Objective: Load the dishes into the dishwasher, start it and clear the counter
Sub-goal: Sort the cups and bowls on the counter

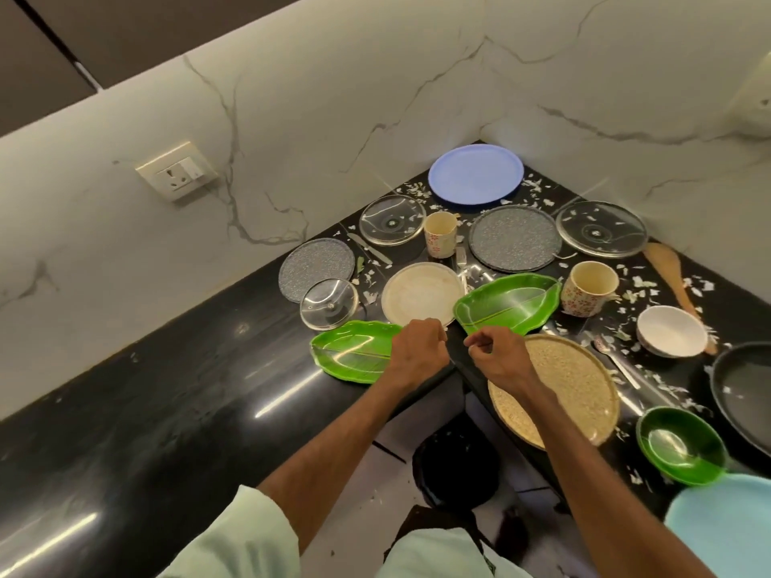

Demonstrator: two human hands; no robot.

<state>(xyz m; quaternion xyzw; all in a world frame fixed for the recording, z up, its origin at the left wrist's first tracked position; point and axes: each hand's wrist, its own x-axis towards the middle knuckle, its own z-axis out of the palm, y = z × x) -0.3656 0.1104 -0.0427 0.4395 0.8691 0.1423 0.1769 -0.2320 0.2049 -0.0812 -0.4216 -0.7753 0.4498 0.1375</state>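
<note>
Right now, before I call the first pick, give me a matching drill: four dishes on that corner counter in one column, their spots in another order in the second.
Things:
1. blue plate
2. wooden spatula
3. smallest glass lid
4. green bowl

Places:
A. just left of the cream plate
B. deepest in the corner, by the walls
C. near counter edge, right of the woven round tray
D. lying behind the white bowl, right side

Pairs: 1-B, 2-D, 3-A, 4-C
</note>
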